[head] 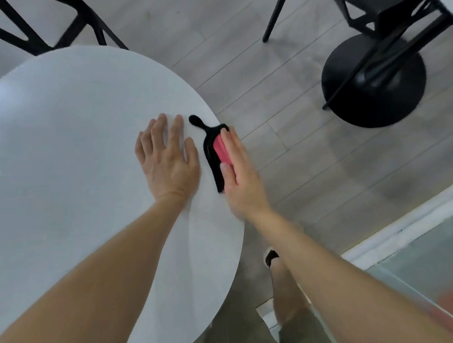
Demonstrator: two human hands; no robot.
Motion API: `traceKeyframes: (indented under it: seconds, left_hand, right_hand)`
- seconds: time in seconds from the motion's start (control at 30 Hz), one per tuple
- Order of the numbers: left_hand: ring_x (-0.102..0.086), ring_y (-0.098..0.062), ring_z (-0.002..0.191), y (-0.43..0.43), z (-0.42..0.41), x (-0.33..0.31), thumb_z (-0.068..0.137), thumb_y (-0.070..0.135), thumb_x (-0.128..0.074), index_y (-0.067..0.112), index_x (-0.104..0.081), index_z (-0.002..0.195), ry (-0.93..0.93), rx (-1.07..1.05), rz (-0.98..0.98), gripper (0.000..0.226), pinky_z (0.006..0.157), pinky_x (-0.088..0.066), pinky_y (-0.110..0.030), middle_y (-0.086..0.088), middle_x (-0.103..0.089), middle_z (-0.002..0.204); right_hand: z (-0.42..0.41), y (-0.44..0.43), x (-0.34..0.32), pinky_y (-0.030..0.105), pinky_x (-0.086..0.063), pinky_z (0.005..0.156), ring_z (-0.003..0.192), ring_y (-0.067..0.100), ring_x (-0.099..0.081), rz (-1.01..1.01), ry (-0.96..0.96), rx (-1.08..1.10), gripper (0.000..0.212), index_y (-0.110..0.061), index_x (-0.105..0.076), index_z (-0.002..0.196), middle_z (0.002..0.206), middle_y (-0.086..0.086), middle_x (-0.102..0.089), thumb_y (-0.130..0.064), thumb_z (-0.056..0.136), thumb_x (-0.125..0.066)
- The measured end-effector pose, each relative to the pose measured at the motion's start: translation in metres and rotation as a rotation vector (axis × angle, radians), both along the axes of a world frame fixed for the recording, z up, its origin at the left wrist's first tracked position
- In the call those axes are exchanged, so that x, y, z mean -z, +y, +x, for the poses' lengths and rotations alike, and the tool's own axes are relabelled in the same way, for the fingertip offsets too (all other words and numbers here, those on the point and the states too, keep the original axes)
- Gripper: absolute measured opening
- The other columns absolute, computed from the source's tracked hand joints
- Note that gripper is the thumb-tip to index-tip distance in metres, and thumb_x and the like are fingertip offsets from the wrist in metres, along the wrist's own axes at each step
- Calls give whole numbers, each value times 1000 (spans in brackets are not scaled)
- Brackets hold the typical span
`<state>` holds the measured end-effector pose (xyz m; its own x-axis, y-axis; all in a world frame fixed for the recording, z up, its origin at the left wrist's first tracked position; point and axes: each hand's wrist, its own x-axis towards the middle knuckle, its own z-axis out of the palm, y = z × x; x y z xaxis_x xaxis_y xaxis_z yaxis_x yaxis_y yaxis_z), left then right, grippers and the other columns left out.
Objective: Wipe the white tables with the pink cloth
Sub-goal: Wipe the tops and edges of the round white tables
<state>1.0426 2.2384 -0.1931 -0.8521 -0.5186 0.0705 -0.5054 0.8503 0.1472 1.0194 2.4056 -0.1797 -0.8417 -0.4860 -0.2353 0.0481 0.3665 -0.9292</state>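
A round white table [67,144] fills the left half of the view. A pink cloth [221,151] with a black border and a black loop lies folded near the table's right edge. My right hand [240,170] lies flat over the cloth's right side, fingers straight, thumb on its black edge. My left hand [167,159] rests palm down on the bare tabletop just left of the cloth, fingers spread, holding nothing.
A black chair [39,31] stands behind the table at the top left. Another black chair [385,5] and a round black table base [373,82] stand at the top right on grey plank flooring. A glass pane with a white sill [409,226] runs along the right.
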Motion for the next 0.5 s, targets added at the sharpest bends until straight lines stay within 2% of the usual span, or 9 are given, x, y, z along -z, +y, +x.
traceKeyframes:
  seconds: [0.07,0.13,0.23,0.33,0.4,0.5]
  left_hand:
    - [-33,-25,156,1,-1,-2,110,41,-43,31,-47,158,0,-4,-6,49,129,-21,-50,-1,-41,165]
    - [-32,-25,156,1,-1,-3,110,40,-44,31,-46,159,-1,-8,-10,50,130,-20,-50,-1,-40,166]
    - [-31,-27,157,3,-1,-5,110,39,-43,28,-47,159,-11,-5,-15,50,131,-19,-51,-3,-40,166]
    - [-31,-28,158,5,-2,-6,110,37,-43,26,-47,159,-8,6,-7,50,131,-18,-52,-5,-41,166]
    - [-32,-29,158,5,-4,-6,110,37,-43,25,-48,159,-8,6,-10,50,131,-18,-53,-6,-41,166]
    - [-31,-30,158,6,-4,-8,110,36,-44,25,-47,160,-16,10,-6,51,131,-18,-54,-7,-41,167]
  right_hand:
    - [-51,-30,5,-1,-15,114,160,-5,-19,3,41,-31,66,-32,-29,171,179,-14,-20,-8,110,-41]
    - [-68,-40,4,-1,-16,115,160,-3,-21,7,59,-51,66,-33,-31,170,178,-15,-23,-7,111,-41]
    - [-27,-7,-2,12,-17,127,163,-1,-15,-25,29,-69,65,-25,-25,173,180,-12,-18,-4,113,-42]
    - [20,34,-11,19,-22,130,164,1,-15,-2,13,-95,65,-24,-21,173,180,-14,-17,-5,115,-42]
    - [8,27,-10,13,-20,127,164,0,-14,10,1,-101,66,-24,-20,173,180,-13,-16,-3,114,-41]
    - [-63,-29,-4,8,-16,123,163,-2,-16,30,26,-149,67,-27,-24,173,180,-13,-17,-3,112,-38]
